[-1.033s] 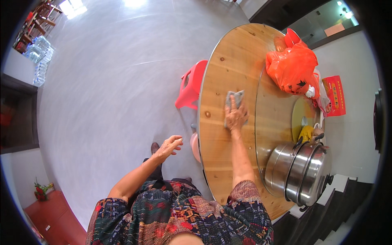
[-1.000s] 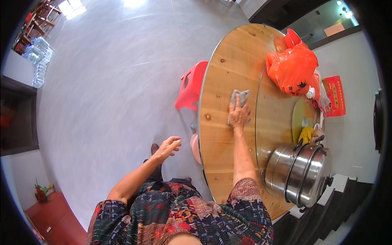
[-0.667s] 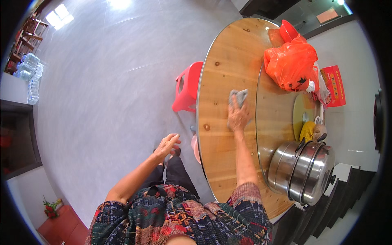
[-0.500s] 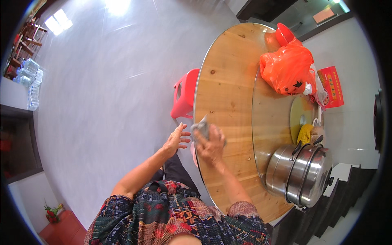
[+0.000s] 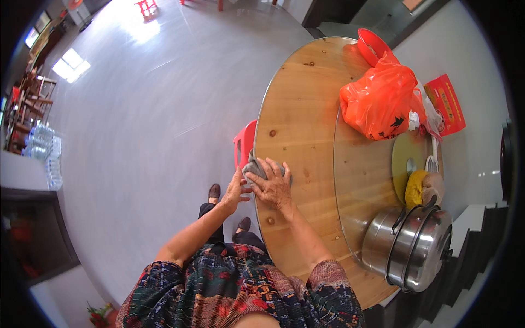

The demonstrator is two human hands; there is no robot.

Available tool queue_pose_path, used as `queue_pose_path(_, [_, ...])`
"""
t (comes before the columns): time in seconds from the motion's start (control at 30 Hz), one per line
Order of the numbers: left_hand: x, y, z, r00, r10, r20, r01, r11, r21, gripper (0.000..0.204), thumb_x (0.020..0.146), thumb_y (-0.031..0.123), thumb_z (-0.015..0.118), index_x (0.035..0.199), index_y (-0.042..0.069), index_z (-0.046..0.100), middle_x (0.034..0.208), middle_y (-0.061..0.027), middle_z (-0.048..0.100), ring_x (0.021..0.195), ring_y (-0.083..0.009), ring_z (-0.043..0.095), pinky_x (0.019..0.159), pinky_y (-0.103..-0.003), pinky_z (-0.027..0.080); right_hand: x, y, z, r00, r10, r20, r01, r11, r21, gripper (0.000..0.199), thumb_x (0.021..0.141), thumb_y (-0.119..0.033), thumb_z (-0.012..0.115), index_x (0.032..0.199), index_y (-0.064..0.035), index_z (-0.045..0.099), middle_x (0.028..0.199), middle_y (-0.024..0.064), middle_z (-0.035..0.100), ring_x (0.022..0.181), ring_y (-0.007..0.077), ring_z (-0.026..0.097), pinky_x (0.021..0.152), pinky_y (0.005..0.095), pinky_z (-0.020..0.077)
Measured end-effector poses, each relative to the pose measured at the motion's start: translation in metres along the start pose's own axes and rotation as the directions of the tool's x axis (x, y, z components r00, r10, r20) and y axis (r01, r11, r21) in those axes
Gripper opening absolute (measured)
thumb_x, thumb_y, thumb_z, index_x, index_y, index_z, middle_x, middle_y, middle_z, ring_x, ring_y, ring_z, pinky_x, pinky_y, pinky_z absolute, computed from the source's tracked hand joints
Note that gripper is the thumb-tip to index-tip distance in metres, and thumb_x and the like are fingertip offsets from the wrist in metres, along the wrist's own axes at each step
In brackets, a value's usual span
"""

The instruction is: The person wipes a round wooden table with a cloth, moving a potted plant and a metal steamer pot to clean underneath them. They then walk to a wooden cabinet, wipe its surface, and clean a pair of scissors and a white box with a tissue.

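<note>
Under my right hand (image 5: 273, 186) a grey cloth (image 5: 256, 169) is pressed on the left edge of the round wooden table (image 5: 301, 115). Its fingers are bent over the cloth, and part of the cloth overhangs the rim. My left hand (image 5: 235, 191) is just off that edge, below the cloth, its fingers apart and nothing seen in it. Whether its fingertips touch the cloth or the rim I cannot tell.
A glass turntable (image 5: 350, 180) on the table bears a red plastic bag (image 5: 383, 98) and a steel steamer pot (image 5: 404, 246). A red bowl (image 5: 373, 46) sits at the far edge. Close to the table's left side stands a red plastic stool (image 5: 244, 143). Water bottles (image 5: 46, 153) are at far left.
My right hand has drawn the cloth left to the table's rim. The left hand has come a little lower and closer to it. The whole view has shifted, showing my shoes.
</note>
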State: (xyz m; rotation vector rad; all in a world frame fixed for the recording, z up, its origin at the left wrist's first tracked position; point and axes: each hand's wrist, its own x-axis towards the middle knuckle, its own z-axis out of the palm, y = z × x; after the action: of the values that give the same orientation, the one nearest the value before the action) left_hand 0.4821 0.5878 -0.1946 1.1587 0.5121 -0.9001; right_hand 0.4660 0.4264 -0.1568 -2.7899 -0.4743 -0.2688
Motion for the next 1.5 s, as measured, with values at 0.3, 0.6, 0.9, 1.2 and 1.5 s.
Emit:
queue_pose_path(0.3, [0.062,0.090,0.036,0.789,0.608,0.083,-0.483,0.532,0.696,0.076,0.090,0.038,0.059,0.148,0.008,0.019,0.144,-0.0247,0.021,0.134,-0.0411,0.025,0.107,-0.046,0.032,0.137,0.082,0.024,0.972,0.224,-0.068,-0.230,0.969,-0.096,0.037,0.084,-0.043,0.060,0.121,-0.0364,0.061,0.141,0.0016,0.043,0.130,0.0239,0.035,0.105,0.0619,0.0206])
queue_pose_path(0.6, [0.095,0.110,0.048,0.689,0.678,0.257,-0.548,0.256,0.796,0.081,0.080,0.026,0.068,0.144,0.003,0.024,0.136,-0.0273,0.035,0.123,-0.0427,0.040,0.096,-0.047,0.043,0.224,0.196,0.033,0.755,0.561,-0.339,-0.628,0.767,-0.128,0.047,0.081,-0.036,0.064,0.127,-0.0276,0.057,0.136,0.0131,0.044,0.126,0.0291,0.037,0.101,0.0569,0.0253])
queue_pose_path(0.9, [0.098,0.108,0.049,0.690,0.676,0.260,-0.540,0.240,0.807,0.084,0.079,0.026,0.068,0.146,0.004,0.021,0.134,-0.0241,0.039,0.120,-0.0413,0.045,0.092,-0.047,0.045,0.154,0.206,0.022,0.527,0.686,-0.502,-0.838,0.519,-0.170,0.055,0.079,-0.036,0.067,0.131,-0.0228,0.053,0.136,0.0197,0.039,0.127,0.0347,0.036,0.100,0.0541,0.0301])
queue_pose_path(1.2, [0.101,0.109,0.043,0.623,0.719,0.308,-0.582,0.164,0.796,0.083,0.083,0.029,0.065,0.147,0.005,0.018,0.135,-0.0229,0.039,0.126,-0.0387,0.040,0.094,-0.048,0.043,-0.008,0.068,-0.004,0.460,0.781,-0.423,-0.885,0.439,-0.152,0.058,0.076,-0.031,0.068,0.132,-0.0228,0.054,0.138,0.0176,0.041,0.129,0.0355,0.037,0.104,0.0556,0.0269])
queue_pose_path(1.5, [0.105,0.117,0.043,0.683,0.659,0.314,-0.493,0.099,0.864,0.084,0.083,0.041,0.061,0.146,0.005,0.017,0.125,-0.0243,0.045,0.115,-0.0411,0.047,0.087,-0.050,0.046,-0.208,-0.037,-0.006,-0.413,0.789,-0.455,-0.868,-0.492,-0.066,0.056,0.088,-0.049,0.053,0.140,-0.0334,0.041,0.138,0.0209,0.041,0.127,0.0374,0.038,0.106,0.0557,0.0225])
